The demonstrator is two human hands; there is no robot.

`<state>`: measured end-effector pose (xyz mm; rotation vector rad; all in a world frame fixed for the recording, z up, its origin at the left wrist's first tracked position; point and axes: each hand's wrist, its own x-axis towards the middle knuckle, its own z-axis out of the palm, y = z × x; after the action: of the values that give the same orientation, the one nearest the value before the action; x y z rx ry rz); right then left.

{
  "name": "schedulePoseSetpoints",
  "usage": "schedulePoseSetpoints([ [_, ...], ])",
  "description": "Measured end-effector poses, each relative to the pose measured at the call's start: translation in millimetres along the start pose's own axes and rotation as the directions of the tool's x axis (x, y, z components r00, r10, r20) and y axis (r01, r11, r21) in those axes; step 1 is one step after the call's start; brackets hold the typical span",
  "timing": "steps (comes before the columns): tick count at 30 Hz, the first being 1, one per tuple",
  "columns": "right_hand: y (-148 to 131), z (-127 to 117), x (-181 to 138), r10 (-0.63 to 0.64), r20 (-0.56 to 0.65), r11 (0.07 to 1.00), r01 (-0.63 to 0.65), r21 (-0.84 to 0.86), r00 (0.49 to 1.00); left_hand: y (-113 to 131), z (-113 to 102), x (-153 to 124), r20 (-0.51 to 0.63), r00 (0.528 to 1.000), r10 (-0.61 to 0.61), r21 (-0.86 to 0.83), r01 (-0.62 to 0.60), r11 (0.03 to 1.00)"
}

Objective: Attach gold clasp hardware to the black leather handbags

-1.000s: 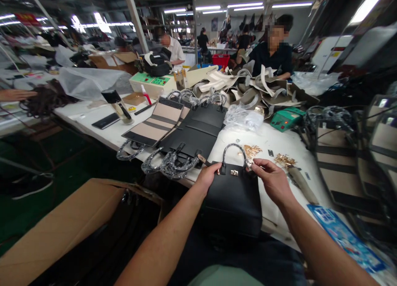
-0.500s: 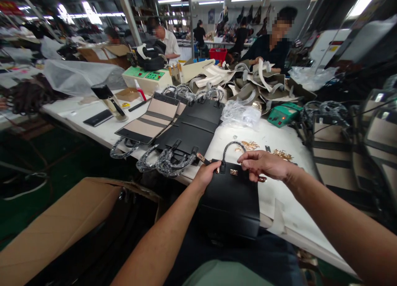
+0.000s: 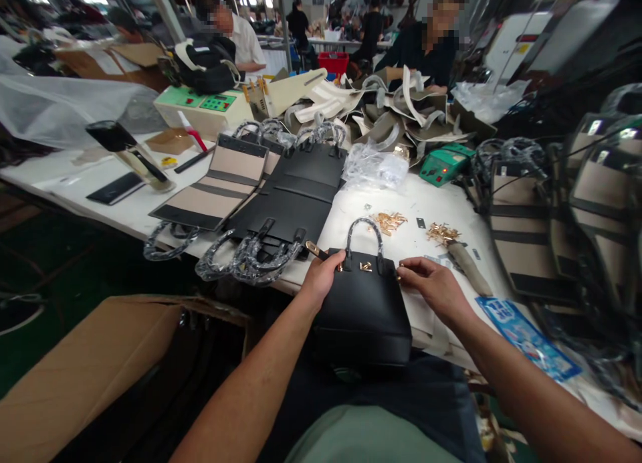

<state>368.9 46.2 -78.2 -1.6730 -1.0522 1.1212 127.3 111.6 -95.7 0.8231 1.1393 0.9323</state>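
A: Where's the bag (image 3: 364, 306)?

B: Lower centre of the frame, at the table's (image 3: 418, 199) near edge, handle (image 3: 365, 223) upright, gold clasp (image 3: 366, 266) on its front.

A: And the left hand (image 3: 319, 281)?

B: Gripping the bag's upper left corner, thumb on the front. A gold-tipped strap (image 3: 315, 250) juts out leftward beside it.

A: The right hand (image 3: 434, 282)?

B: Right of centre, just beside the bag's upper right corner, thumb and fingertips close together. I can't tell whether they pinch anything.

A: What's around?

B: Gold bits (image 3: 443, 233) above the right hand, a blue packet (image 3: 526, 339) at lower right, a black panel (image 3: 295, 189) left of centre.
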Motion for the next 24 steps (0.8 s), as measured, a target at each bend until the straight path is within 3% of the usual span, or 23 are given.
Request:
schedulePoseSetpoints([
  [2, -3.9, -2.4, 0.4, 0.004, 0.021, 0.999, -0.004, 0.035, 1.0, -0.6, -0.5, 1.0, -0.001, 1.0, 0.0, 0.016, 0.0, 1.0],
  [7, -8.4, -3.3, 8.3, -0.041, 0.026, 0.992, 0.044, -0.117, 0.999, 1.3, -0.5, -0.3, -0.01, 1.0, 0.008, 0.08, -0.007, 0.997],
  [11, -2.8, 1.4, 12.3, -0.057, 0.007, 0.989, 0.057, -0.14, 0.998, 4.3, 1.0, -2.5, -0.024, 1.0, 0.018, 0.094, -0.015, 0.995],
  [24, -10.2, 18.9, 2.3, -0.232, -0.145, 0.889, 0.149, -0.434, 0.962, 9.6, 3.1, -5.6, -0.024, 1.0, 0.014, 0.113, -0.011, 0.994],
])
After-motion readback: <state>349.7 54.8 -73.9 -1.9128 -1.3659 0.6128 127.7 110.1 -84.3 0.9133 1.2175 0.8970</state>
